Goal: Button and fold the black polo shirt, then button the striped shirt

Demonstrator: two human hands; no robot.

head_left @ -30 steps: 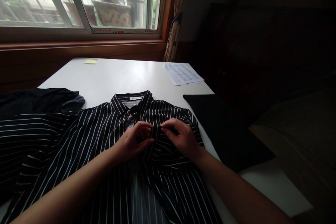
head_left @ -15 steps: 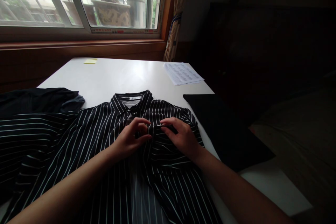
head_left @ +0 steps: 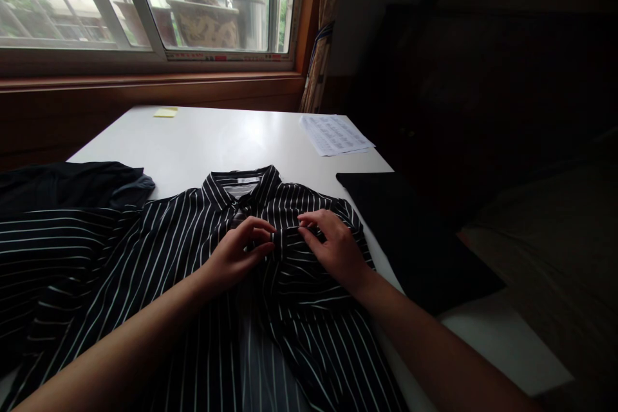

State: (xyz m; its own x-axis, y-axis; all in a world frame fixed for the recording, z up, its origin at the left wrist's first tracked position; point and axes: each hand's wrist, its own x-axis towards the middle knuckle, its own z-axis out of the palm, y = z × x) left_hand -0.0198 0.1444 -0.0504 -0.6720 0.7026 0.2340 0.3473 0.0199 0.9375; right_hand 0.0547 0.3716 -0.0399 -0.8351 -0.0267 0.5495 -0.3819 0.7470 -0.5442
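A black shirt with white stripes (head_left: pixel 164 244) lies spread face up, its collar (head_left: pixel 219 193) at the far end and its front partly open lower down. One sleeve (head_left: pixel 309 270) is folded across the chest. My left hand (head_left: pixel 239 248) has its fingertips and thumb at the left edge of that folded cloth, curled around it. With thumb and forefinger, my right hand (head_left: pixel 333 244) pinches the upper edge of the same fold, a little to the right. The cloth between the fingertips is partly hidden.
Under the shirt is a white table (head_left: pixel 212 135). Printed papers (head_left: pixel 335 135) lie at its far right, a yellow sticky note (head_left: pixel 165 112) at the far left. Dark clothing (head_left: pixel 72 183) is on the left; a black flat piece (head_left: pixel 410 238) lies right. A window (head_left: pixel 217 6) stands behind.
My right hand has shifted slightly up along the edge of the folded cloth, its thumb and forefinger closer together. My left hand has barely moved, slightly to the left.
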